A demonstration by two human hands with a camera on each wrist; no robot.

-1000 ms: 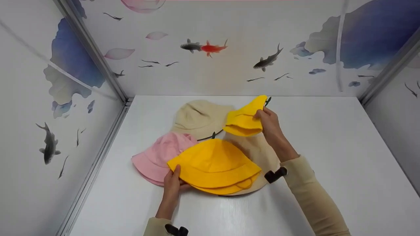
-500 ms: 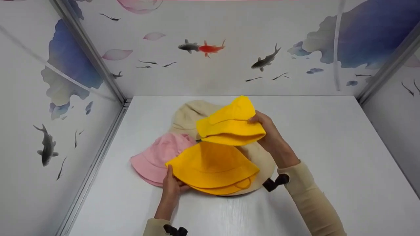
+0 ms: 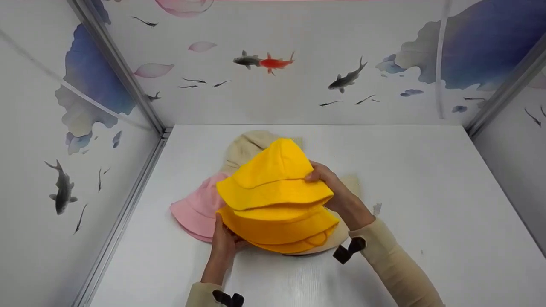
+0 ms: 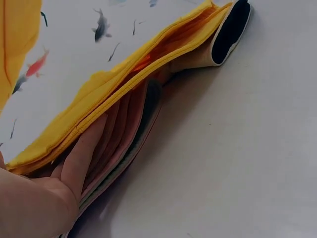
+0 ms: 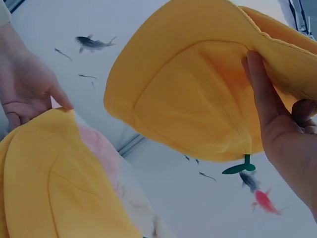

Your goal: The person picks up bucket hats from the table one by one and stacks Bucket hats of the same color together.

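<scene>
My left hand (image 3: 224,247) pinches the left brim edge of a yellow bucket hat (image 3: 273,232), thumb on top and fingers underneath. In the left wrist view those fingers (image 4: 84,153) lie between the yellow brim and layered pinkish brims below. My right hand (image 3: 341,196) grips another yellow bucket hat (image 3: 273,183) by its right side. This upper hat hangs above the lower one, overlapping its crown in the head view. A small green sprout (image 5: 242,166) sticks out of the upper hat's crown in the right wrist view.
A pink hat (image 3: 194,209) lies at the left, partly beneath the yellow ones. One beige hat (image 3: 243,149) is behind, another beige hat (image 3: 341,234) under the yellow hats at right. White table (image 3: 426,192) extends on both sides, with printed walls (image 3: 298,98) around it.
My right hand has brought the upper yellow hat left and nearer, from over the back beige hat to over the lower yellow hat. My left hand keeps its hold, nearly still.
</scene>
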